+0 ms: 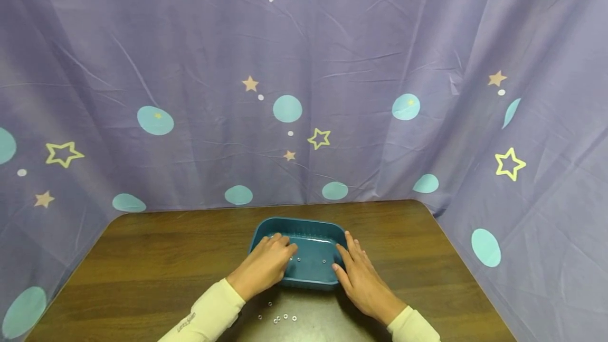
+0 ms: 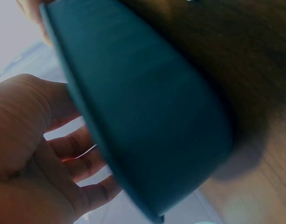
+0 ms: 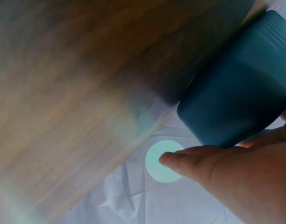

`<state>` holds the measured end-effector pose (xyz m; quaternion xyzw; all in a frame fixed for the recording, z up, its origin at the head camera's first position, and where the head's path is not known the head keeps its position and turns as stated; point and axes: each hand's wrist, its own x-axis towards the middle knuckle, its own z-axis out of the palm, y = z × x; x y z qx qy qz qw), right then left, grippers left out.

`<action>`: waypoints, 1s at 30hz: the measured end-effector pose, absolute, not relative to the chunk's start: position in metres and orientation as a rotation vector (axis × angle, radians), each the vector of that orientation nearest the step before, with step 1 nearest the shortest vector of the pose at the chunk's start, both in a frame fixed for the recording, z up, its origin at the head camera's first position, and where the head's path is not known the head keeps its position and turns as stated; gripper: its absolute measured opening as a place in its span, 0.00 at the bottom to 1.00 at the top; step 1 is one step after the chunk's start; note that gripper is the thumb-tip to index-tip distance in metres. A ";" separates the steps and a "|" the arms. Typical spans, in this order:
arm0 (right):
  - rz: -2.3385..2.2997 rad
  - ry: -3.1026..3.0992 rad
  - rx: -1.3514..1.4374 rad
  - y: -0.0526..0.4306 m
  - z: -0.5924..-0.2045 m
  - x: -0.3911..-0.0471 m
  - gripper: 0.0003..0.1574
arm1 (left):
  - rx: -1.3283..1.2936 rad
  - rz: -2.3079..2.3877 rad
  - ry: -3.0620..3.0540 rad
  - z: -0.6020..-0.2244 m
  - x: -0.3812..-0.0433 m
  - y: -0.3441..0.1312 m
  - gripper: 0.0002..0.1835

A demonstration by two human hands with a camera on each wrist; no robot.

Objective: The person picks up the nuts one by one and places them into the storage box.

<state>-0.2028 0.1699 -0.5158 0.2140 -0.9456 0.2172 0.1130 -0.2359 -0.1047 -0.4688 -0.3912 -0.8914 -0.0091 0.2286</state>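
Observation:
A teal rectangular plastic tray (image 1: 311, 276) sits on the wooden table, with a few small shiny metal nuts (image 1: 298, 259) lying on its floor. My left hand (image 1: 268, 260) reaches over the tray's left side, its fingers bent down inside. In the left wrist view the tray wall (image 2: 147, 102) hides the fingertips, so I cannot tell whether they pinch anything. At the right rim, my right hand (image 1: 363, 284) rests with fingers extended, thumb and forefinger over the edge. The right wrist view shows that hand (image 3: 236, 172) against the tray's outer wall (image 3: 236, 93).
Several more small nuts (image 1: 285, 316) lie scattered on the table (image 1: 190, 257) in front of the tray, near the left forearm. A purple curtain (image 1: 204, 120) with stars and dots hangs behind the table and along both sides.

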 end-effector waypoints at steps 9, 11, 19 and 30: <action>0.671 -2.784 0.624 0.170 -0.516 -0.201 0.38 | -1.073 -0.008 -2.511 -0.480 -0.252 -0.101 0.10; 0.685 -2.794 0.621 0.170 -0.516 -0.200 0.38 | -1.074 -0.013 -2.522 -0.481 -0.255 -0.101 0.09; 0.674 -2.780 0.633 0.169 -0.517 -0.200 0.38 | -1.093 -0.082 -2.599 -0.483 -0.263 -0.103 0.08; 0.685 -2.770 0.629 0.168 -0.517 -0.202 0.37 | -1.089 -0.086 -2.644 -0.487 -0.269 -0.104 0.07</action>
